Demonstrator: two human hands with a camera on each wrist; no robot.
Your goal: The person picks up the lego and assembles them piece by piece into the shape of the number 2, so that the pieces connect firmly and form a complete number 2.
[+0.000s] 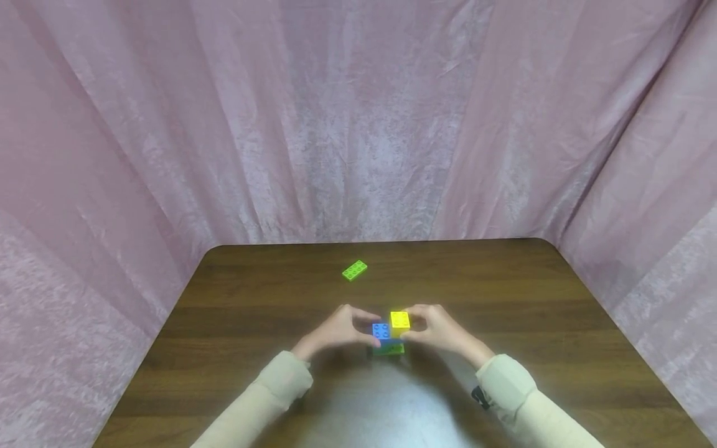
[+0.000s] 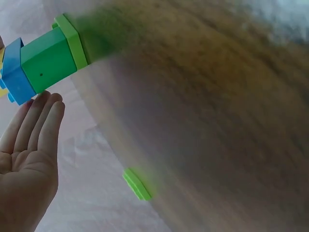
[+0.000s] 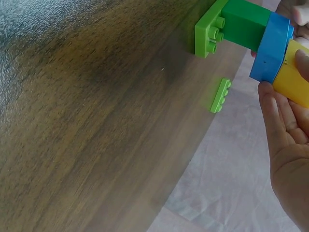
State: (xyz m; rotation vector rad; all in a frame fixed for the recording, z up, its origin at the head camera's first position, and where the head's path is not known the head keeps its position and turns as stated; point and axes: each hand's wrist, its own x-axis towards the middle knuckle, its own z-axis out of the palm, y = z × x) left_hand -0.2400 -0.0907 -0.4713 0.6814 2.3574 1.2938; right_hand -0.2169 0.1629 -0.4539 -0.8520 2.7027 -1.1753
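A stack of toy building bricks stands on the table: a light green plate [image 3: 206,34] at the bottom, a green brick [image 2: 48,60] on it, and a blue brick [image 1: 381,331] above. A yellow brick [image 1: 399,320] is at the top, over the blue one's right part; the blue studs on the left are bare. My left hand [image 1: 336,331] pinches the blue brick from the left, thumb on the near side and fingers on the far side. With thumb and fingers, my right hand [image 1: 442,331] grips the yellow brick; one fingertip lies by the blue brick's edge.
Farther back on the brown wooden table [image 1: 252,373] lies a loose light green plate [image 1: 355,270] with studs up. Pink curtains [image 1: 358,124] hang behind the table and along both sides.
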